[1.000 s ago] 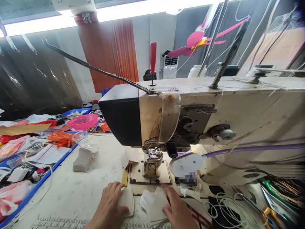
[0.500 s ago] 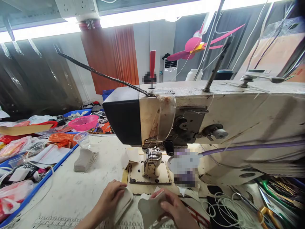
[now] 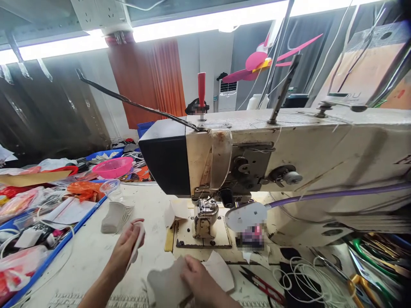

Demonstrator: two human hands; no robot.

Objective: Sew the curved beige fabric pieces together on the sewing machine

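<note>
My left hand [image 3: 124, 250] is closed on a thin white cut piece [image 3: 137, 244], held on edge above the table, a little right of a fanned stack of grey-white pieces [image 3: 113, 216]. My right hand [image 3: 199, 280] grips a larger pale shaped piece [image 3: 167, 284] low near the front edge, over another white piece [image 3: 221, 270]. Both hands are in front of the sewing machine's presser foot [image 3: 205, 214] and its needle plate [image 3: 183, 233].
The cream sewing machine [image 3: 289, 158] fills the right half. Red-handled snips [image 3: 261, 286] and coiled white cord [image 3: 308, 278] lie to the right. A blue tray [image 3: 64, 241] of bags, a pink bowl [image 3: 112, 167] and a clear cup [image 3: 109, 188] stand on the left.
My left hand lifted its white piece and moved left and away toward the stack. My right hand picked up the larger piece and shifted left.
</note>
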